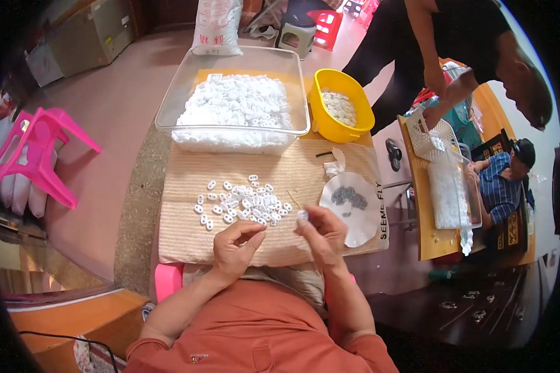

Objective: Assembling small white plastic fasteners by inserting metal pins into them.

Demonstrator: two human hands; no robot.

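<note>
My right hand pinches a small white oval plastic piece between thumb and fingers, above the cloth. Just past it is a thin yellowish stick; whether I touch it cannot be told. My left hand has thumb and forefinger brought together at the near edge of a loose pile of white two-holed plastic pieces. Anything in that pinch is too small to make out. To the right of my right hand lies a white scalloped plate holding small grey parts.
Behind the pile stands a clear bin full of white pieces, beside a yellow basin with pale pieces. A pink stool is at left. At right, one person bends over and another sits by a second table.
</note>
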